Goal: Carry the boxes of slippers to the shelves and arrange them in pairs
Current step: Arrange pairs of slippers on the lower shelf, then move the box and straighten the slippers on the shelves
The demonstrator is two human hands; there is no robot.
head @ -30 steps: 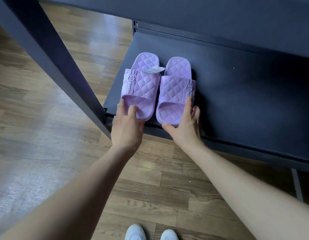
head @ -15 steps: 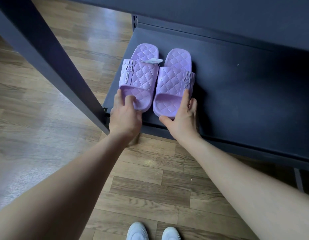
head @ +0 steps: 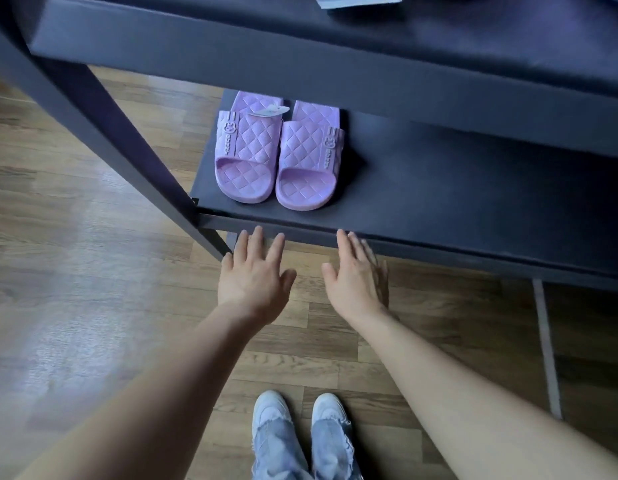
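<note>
The purple slippers (head: 278,157) stand side by side, open toes facing the front edge, at the left end of the dark lower shelf (head: 439,188). At 6 o'clock from them, the left hand (head: 253,275) and right hand (head: 356,275) hover over the wooden floor (head: 92,271), fingers (head: 257,240) straight, slightly spread, holding nothing.
</note>
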